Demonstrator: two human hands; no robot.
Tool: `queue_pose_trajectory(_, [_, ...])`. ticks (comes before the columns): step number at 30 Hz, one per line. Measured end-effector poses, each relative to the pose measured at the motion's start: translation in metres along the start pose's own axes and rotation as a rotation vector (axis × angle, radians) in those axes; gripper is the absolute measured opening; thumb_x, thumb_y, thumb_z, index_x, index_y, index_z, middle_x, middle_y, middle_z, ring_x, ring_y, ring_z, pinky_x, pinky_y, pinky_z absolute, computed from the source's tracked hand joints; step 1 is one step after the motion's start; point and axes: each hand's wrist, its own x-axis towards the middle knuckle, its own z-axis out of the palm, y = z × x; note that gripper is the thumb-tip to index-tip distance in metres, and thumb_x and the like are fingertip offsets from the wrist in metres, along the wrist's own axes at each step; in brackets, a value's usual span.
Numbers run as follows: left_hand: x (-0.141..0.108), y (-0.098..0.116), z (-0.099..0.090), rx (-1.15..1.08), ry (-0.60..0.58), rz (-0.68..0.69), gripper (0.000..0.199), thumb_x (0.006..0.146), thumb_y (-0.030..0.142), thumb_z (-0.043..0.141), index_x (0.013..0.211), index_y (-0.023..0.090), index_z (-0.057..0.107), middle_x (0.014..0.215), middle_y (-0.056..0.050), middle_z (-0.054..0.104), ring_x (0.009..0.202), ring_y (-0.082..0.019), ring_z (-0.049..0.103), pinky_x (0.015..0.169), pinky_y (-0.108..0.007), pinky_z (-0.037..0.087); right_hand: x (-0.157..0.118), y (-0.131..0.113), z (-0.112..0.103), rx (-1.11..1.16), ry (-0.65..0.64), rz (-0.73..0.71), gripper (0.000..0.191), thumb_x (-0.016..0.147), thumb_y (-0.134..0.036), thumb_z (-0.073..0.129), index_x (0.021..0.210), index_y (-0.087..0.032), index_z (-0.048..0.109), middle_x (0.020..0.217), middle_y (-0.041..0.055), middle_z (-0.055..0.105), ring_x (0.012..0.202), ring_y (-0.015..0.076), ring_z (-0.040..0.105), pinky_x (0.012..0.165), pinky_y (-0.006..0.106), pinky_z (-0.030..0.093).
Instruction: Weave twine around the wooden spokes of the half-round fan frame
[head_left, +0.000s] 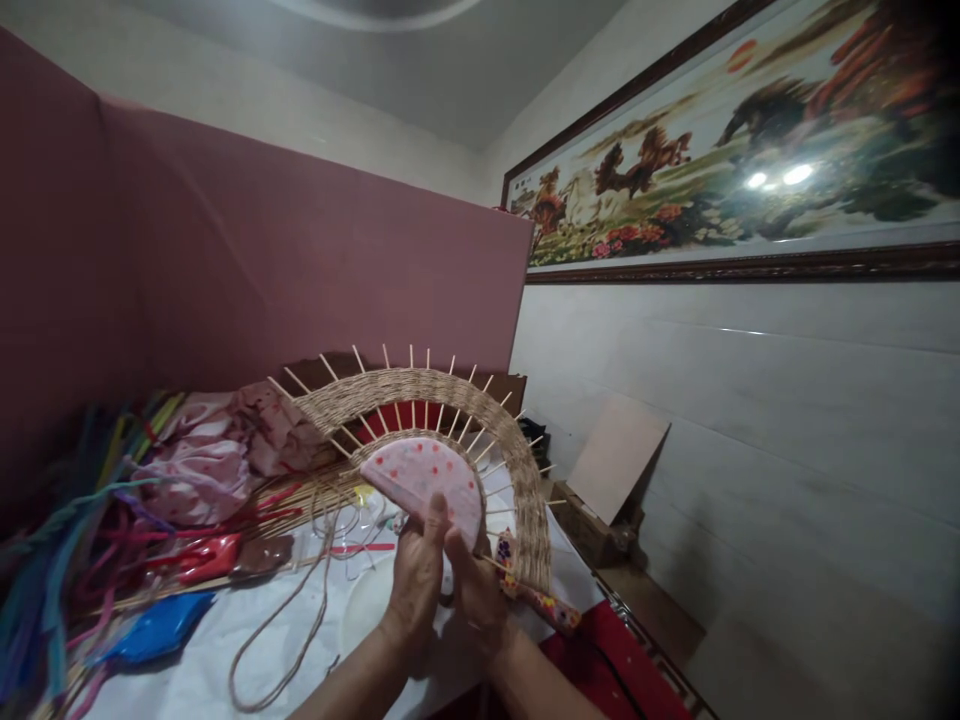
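A half-round woven fan [517, 440] is held up over the table, its thin wooden sticks poking out past a broad band of brown twine. Pink cloth with red dots [420, 468] covers the half-disc at its centre. My left hand [415, 575] is closed on the lower edge of that half-disc, thumb lying on the cloth. Close beside it, my right hand [476, 595] grips the same edge farther right, its thumb also on the cloth. The fingers behind the fan are hidden. Near my right hand lies a flower-patterned tool [551, 608], apparently a glue gun.
A loop of twine [281, 690] lies on the white table cover [202, 680]. To the left are a blue packet [161, 625], a red packet [210, 558], crumpled pink cloth [202, 460] and colourful fuzzy stems [56, 570]. A pale board [619, 455] leans at right.
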Motion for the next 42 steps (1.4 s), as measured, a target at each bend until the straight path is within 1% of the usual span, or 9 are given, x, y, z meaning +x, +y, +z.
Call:
queue_pose_trajectory(7, [-0.007,0.016,-0.01,0.05,-0.253,0.125,0.028,0.07,0.031,0.066,0.094,0.016,0.066,0.101,-0.009,0.067,0.099,-0.025,0.058,0.088,-0.031,0.041,0.008,-0.009,0.01,0.234,0.002,0.096,0.036,0.074,-0.038,0.058,0.105,-0.02,0.062,0.093,0.0037,0.068,0.095,0.0199,0.06,0.086,0.034,0.047])
queue_pose_trajectory(15, [-0.005,-0.004,-0.025,-0.014,-0.293,0.075,0.029,0.068,0.02,0.066,0.097,0.014,0.064,0.101,-0.011,0.067,0.097,-0.026,0.059,0.086,-0.035,0.043,0.013,-0.004,0.002,0.269,-0.061,0.125,0.036,0.077,-0.041,0.052,0.103,-0.02,0.061,0.095,0.0046,0.068,0.095,0.0197,0.06,0.079,0.034,0.049])
queue_pose_trajectory(19, [-0.008,-0.01,-0.034,0.179,-0.329,0.097,0.024,0.069,0.019,0.061,0.093,0.015,0.064,0.095,-0.01,0.067,0.091,-0.024,0.06,0.082,-0.034,0.044,0.012,-0.012,0.006,0.247,-0.067,0.139,0.034,0.074,-0.044,0.054,0.097,-0.02,0.064,0.09,0.0043,0.069,0.091,0.0207,0.061,0.076,0.034,0.049])
queue_pose_trajectory(25, [-0.006,0.008,-0.069,0.721,-0.19,0.198,0.017,0.071,0.025,0.057,0.083,0.018,0.067,0.079,-0.007,0.066,0.072,-0.021,0.058,0.068,-0.031,0.042,0.018,-0.015,-0.001,0.377,0.032,0.07,0.024,0.075,-0.033,0.056,0.097,-0.025,0.062,0.096,-0.0004,0.068,0.093,0.0161,0.06,0.085,0.032,0.046])
queue_pose_trajectory(27, [-0.009,0.009,-0.077,0.86,-0.279,0.226,0.02,0.068,0.028,0.061,0.085,0.02,0.067,0.084,-0.007,0.065,0.079,-0.023,0.056,0.069,-0.032,0.041,0.021,-0.015,-0.006,0.392,0.072,0.045,0.023,0.075,-0.031,0.057,0.097,-0.027,0.062,0.099,-0.0015,0.067,0.094,0.0151,0.06,0.086,0.033,0.045])
queue_pose_trajectory(31, [-0.026,0.002,-0.079,1.078,-0.621,0.333,0.031,0.059,0.021,0.067,0.09,0.024,0.066,0.089,-0.006,0.063,0.088,-0.024,0.051,0.074,-0.033,0.039,0.027,-0.016,-0.014,0.392,0.13,0.052,0.02,0.076,-0.03,0.057,0.095,-0.029,0.061,0.098,-0.0042,0.067,0.091,0.0133,0.059,0.082,0.032,0.045])
queue_pose_trajectory(35, [-0.027,-0.003,-0.075,0.933,-0.507,0.321,0.019,0.067,0.011,0.053,0.081,0.019,0.062,0.078,-0.005,0.059,0.075,-0.018,0.051,0.068,-0.03,0.039,0.031,-0.016,-0.017,0.383,0.175,0.039,0.022,0.076,-0.031,0.057,0.097,-0.028,0.06,0.097,-0.0036,0.067,0.087,0.0126,0.059,0.074,0.029,0.046])
queue_pose_trajectory(38, [-0.01,0.01,-0.082,0.55,-0.333,0.069,0.014,0.067,0.017,0.055,0.081,0.017,0.058,0.068,-0.001,0.056,0.063,-0.015,0.052,0.055,-0.025,0.04,0.034,-0.017,-0.019,0.39,0.227,0.029,0.02,0.075,-0.031,0.058,0.094,-0.027,0.06,0.091,-0.0044,0.067,0.082,0.0118,0.059,0.071,0.027,0.045])
queue_pose_trajectory(42, [0.021,0.036,-0.106,0.092,-0.059,-0.277,0.019,0.066,0.027,0.061,0.079,0.016,0.054,0.062,0.002,0.054,0.05,-0.01,0.052,0.041,-0.018,0.033,0.037,-0.021,-0.024,0.395,0.26,0.03,0.022,0.074,-0.031,0.059,0.095,-0.027,0.06,0.088,-0.0047,0.068,0.08,0.0116,0.059,0.068,0.026,0.044])
